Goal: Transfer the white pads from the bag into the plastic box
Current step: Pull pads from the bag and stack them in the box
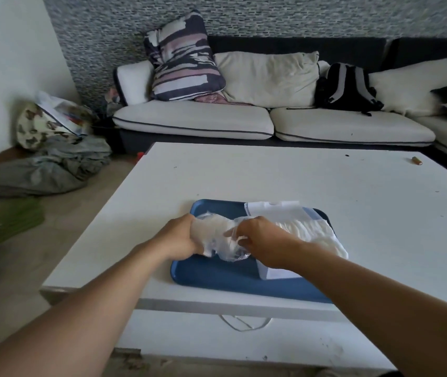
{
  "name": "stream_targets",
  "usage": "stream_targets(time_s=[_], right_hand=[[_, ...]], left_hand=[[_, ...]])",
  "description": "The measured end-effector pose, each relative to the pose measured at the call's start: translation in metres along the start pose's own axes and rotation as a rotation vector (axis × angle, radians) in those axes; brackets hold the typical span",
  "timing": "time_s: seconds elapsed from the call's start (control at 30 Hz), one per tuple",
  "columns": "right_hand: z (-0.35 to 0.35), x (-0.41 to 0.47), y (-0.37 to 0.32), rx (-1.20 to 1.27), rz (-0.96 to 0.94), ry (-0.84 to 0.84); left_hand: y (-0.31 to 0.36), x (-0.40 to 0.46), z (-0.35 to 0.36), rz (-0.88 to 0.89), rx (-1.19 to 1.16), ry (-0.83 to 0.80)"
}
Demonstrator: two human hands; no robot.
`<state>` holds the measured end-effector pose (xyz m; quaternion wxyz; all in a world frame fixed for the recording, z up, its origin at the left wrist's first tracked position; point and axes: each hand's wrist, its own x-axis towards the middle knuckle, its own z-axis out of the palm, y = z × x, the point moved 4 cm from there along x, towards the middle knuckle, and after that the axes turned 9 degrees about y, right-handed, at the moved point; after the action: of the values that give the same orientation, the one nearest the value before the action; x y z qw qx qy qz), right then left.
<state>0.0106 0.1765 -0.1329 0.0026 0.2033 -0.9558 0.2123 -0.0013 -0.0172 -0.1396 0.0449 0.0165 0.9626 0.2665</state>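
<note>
A clear plastic bag (218,242) with white pads inside lies crumpled on a blue tray (216,276) at the near edge of the white table. My left hand (181,236) grips the bag's left end. My right hand (257,238) pinches the bag's right side. Just right of my hands a clear plastic box (279,273) stands on the tray, and white pads (312,232) are piled in it. The box's near wall is partly hidden by my right forearm.
The white table (298,180) carries a small orange object (416,160) at its far right. A sofa with cushions and a black backpack (347,88) stands behind it. Clothes and bags lie heaped on the floor at the left (48,159).
</note>
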Motion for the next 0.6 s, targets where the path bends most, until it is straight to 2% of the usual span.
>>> stream_targets(time_s=[0.17,0.3,0.5,0.6], right_hand=[[-0.006,0.008,-0.019,-0.229,-0.147,0.150],[-0.007,0.005,-0.039,-0.276,-0.300,0.203],[0.000,0.008,-0.047,-0.471,-0.188,0.066],[0.003,0.005,-0.048,-0.476,-0.185,0.049]], left_hand=[[-0.009,0.007,-0.009,-0.029,-0.029,-0.111],[-0.016,0.006,-0.011,-0.051,-0.060,-0.150],[-0.019,0.003,-0.005,-0.025,-0.083,-0.163],[-0.021,0.006,-0.004,-0.029,-0.102,-0.150]])
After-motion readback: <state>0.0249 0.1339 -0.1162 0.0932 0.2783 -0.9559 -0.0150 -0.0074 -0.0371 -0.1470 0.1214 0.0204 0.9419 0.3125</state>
